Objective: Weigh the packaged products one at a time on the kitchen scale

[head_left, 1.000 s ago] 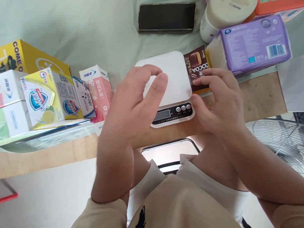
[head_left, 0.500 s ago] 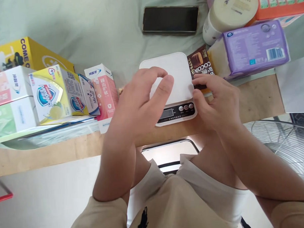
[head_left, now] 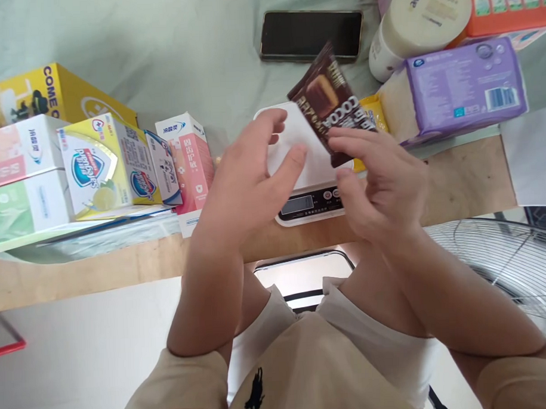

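Note:
My right hand [head_left: 382, 177] grips the lower right edge of a brown cocoa snack packet [head_left: 325, 101] between fingers and thumb. The packet hangs tilted above the right part of a white digital kitchen scale [head_left: 293, 138], covering some of its plate. My left hand [head_left: 254, 169] hovers over the scale's left side, thumb and fingers apart, holding nothing. At the scale's front edge a black panel with a small display [head_left: 297, 205] and buttons shows; my right hand hides part of it.
To the left stand several boxes, including a yellow Safeguard box [head_left: 95, 169] and a pink-and-white box [head_left: 188, 162]. A phone [head_left: 312, 35] lies behind the scale. On the right are a Dove tub [head_left: 428, 20], a purple pack [head_left: 466, 87] and a yellow packet [head_left: 373, 112]. A fan [head_left: 494, 250] stands below the table's right edge.
My right hand has lifted the brown packet from beside the scale and brought it left over the plate. My left hand's thumb and fingers have spread further apart.

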Demonstrator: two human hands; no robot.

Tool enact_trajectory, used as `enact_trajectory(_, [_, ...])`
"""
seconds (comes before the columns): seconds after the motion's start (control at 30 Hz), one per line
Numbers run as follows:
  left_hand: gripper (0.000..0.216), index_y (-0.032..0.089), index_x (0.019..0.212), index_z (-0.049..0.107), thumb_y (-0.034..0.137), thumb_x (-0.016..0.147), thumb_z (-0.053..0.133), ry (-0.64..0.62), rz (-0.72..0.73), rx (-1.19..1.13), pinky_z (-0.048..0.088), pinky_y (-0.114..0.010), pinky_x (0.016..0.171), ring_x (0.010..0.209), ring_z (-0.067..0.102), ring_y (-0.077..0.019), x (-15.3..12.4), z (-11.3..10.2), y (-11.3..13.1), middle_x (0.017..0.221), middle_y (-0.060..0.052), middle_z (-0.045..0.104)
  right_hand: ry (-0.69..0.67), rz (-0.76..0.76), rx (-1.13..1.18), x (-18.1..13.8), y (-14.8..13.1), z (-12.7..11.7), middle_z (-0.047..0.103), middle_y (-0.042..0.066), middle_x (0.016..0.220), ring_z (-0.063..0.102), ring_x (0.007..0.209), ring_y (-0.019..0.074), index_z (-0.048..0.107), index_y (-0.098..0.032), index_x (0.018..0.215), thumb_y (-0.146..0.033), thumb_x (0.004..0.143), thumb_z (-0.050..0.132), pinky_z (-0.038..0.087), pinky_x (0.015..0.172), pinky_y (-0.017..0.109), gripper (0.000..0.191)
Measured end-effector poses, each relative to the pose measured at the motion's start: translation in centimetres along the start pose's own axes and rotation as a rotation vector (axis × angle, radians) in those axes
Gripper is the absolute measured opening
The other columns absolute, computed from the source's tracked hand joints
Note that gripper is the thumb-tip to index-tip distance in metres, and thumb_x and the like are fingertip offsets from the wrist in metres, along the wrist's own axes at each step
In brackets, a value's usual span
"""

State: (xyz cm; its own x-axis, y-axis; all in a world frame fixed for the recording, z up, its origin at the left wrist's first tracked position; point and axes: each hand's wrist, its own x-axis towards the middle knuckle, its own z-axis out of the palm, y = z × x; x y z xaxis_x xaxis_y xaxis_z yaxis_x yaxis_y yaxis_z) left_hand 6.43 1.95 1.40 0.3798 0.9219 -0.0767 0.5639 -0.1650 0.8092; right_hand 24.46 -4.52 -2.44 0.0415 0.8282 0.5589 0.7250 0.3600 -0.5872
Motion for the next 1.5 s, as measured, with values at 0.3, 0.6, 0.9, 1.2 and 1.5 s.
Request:
enact_trajectory(0.3, [0.03,0.028,0.122,0.064,0.033,0.093,0.061,0.051,-0.031,-0.043,0.056,-0.042,0.106,0.125,0.067,-0.0246,0.2,-0.6,-1.5,0.138,-0.006,0.069,-0.103,-0.027,-0.042,-0.8,-1.0,2.3,0.072,0.01,0.13,0.069,0.122,0.0237,0.067,-0.022,0.118,-0.026,0.094,0.054,0.057,0.11,0.046,0.027])
enact_trajectory(0.6, [0.02,0.026,0.108,0.064,0.028,0.089,0.062,0.237,0.166,-0.034,0.057,-0.033,0.087,0.101,0.069,-0.0184,0.9,-0.2,-2.1,0.114,-0.005,0.074,0.09,-0.09,-0.126,-1.2,1.6,1.1,0.066,0.009,0.12,0.062,0.128,0.028,0.063,-0.025,0.113,-0.032,0.09,0.057,0.051,0.115,0.054,0.025])
enact_trajectory(0.9, [0.027,0.021,0.114,0.064,0.029,0.089,0.062,0.138,0.115,-0.016,0.056,-0.035,0.085,0.102,0.07,-0.0196,1.1,-0.2,-1.3,0.118,-0.009,0.072,0.072,-0.07,-0.119,-0.8,0.9,1.2,0.069,0.009,0.11,0.067,0.115,0.0244,0.063,-0.024,0.107,-0.03,0.093,0.053,0.056,0.107,0.049,0.018])
enact_trajectory(1.2, [0.025,0.025,0.111,0.066,0.032,0.088,0.064,0.214,0.152,-0.089,0.058,-0.037,0.084,0.097,0.069,-0.0189,0.8,-0.4,-2.4,0.114,-0.008,0.073,-0.036,0.079,-0.219,-0.8,0.6,2.2,0.065,0.012,0.127,0.061,0.122,0.0297,0.061,-0.024,0.113,-0.026,0.089,0.059,0.046,0.109,0.054,0.025])
enact_trajectory(1.5, [0.024,0.028,0.112,0.065,0.033,0.089,0.067,0.278,0.146,-0.051,0.058,-0.037,0.083,0.095,0.071,-0.0198,-0.1,-1.9,-3.6,0.111,-0.006,0.073,-0.102,0.165,-0.4,-0.4,0.7,3.6,0.068,0.013,0.12,0.058,0.124,0.0341,0.059,-0.025,0.116,-0.032,0.084,0.069,0.045,0.103,0.055,0.034])
